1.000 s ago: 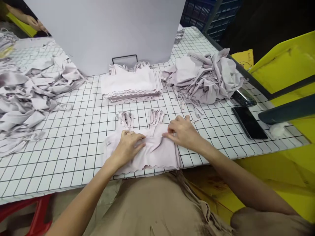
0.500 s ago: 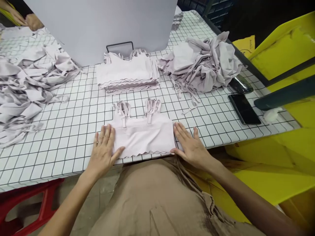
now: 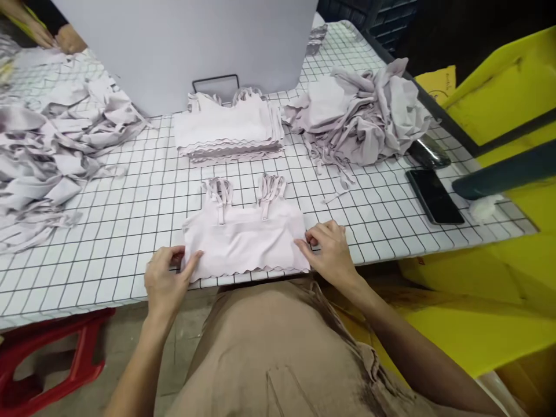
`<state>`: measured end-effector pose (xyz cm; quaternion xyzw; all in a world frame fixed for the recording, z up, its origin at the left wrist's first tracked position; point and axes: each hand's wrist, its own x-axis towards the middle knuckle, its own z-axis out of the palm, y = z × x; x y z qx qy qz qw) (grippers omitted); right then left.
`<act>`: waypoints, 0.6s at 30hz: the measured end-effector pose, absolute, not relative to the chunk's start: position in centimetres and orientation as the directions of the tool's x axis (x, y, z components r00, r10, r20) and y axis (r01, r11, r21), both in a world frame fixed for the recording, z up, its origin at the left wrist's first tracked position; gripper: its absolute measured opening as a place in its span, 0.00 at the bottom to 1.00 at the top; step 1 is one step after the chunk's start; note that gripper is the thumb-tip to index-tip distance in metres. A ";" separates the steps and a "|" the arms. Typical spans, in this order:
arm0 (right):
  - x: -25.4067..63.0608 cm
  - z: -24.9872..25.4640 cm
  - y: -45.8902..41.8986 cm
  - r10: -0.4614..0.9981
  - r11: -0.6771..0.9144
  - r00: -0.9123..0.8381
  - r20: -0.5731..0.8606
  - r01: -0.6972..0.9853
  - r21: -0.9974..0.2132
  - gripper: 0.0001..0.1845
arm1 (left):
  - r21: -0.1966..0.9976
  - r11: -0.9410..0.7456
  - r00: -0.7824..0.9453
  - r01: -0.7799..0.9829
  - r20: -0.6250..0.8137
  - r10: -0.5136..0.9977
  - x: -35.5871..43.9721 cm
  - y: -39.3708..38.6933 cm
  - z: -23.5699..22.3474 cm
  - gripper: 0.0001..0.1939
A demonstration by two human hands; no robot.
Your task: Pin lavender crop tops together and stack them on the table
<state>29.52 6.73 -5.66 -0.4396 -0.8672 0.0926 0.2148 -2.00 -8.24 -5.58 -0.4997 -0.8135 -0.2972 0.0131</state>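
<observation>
Pale strapped garments (image 3: 249,246), apparently several laid one on another, lie flat at the near edge of the gridded tabletop (image 3: 143,223), looped straps (image 3: 272,190) pointing away from the wearer and the wavy hem running close along the front rim. The left hand (image 3: 167,275) is at the left side edge, its thumb over the cloth and apart from the fingers, which bend in at the border; the right hand (image 3: 332,249) matches it opposite, thumb tip on the side edge and fingers curled together beside it. Whether either hand truly pinches the fabric one cannot tell. The cloth looks light, thin and limp, likely to crease or let its layers slide, though hardly fragile; the two side edges seem the best hold, with the straps a poor one, since they could tangle or drag a single layer. Forward, a strip of gridded cover separates the straps from the folded stack (image 3: 230,127), behind which stands a grey panel (image 3: 191,46). Leftward, a wider span reaches to the loose fabric strips (image 3: 56,156); rightward, some room runs to the phone (image 3: 435,197), with the crumpled heap (image 3: 365,119) farther forward. Toward the body, brown clothing (image 3: 269,341) leaves little margin.
</observation>
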 end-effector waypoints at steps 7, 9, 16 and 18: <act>28.2 -4.3 6.1 0.619 0.652 -0.632 0.467 0.745 0.143 0.16 | 0.507 0.245 -0.504 0.826 0.472 0.723 -0.7 -6.9 -5.4 0.07; 28.0 -3.6 6.0 0.633 0.662 -0.612 0.474 0.745 0.078 0.15 | 0.631 0.258 -0.597 0.731 0.408 0.691 -0.3 -6.8 -5.1 0.07; 25.1 0.7 8.5 0.894 0.394 -0.424 0.146 0.588 -0.706 0.14 | 0.983 0.105 -0.693 -0.152 -0.182 0.697 -3.5 -5.5 -2.7 0.16; 21.9 2.6 10.2 0.874 0.248 -0.486 -0.006 0.455 -0.855 0.15 | 0.973 0.077 -0.680 -0.217 -0.208 0.703 -6.9 -4.9 -1.1 0.20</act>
